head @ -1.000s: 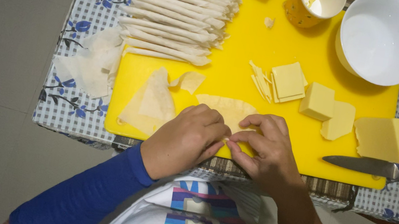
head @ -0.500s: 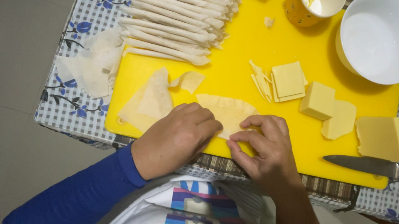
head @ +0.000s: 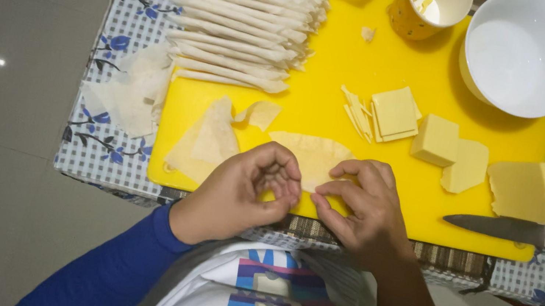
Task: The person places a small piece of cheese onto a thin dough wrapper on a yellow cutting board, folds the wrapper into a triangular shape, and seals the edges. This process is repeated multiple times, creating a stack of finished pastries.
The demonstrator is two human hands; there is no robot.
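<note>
At the near edge of the yellow cutting board, the left hand and the right hand are curling their fingers onto a pale pastry sheet, pinching its near edge between them. Just left of it a folded triangle wrapper is lying. Toward the right edge, cheese blocks and a knife are resting. Along the far left corner, rolled pastry sticks are lying stacked; a white bowl is sitting at the far right corner.
</note>
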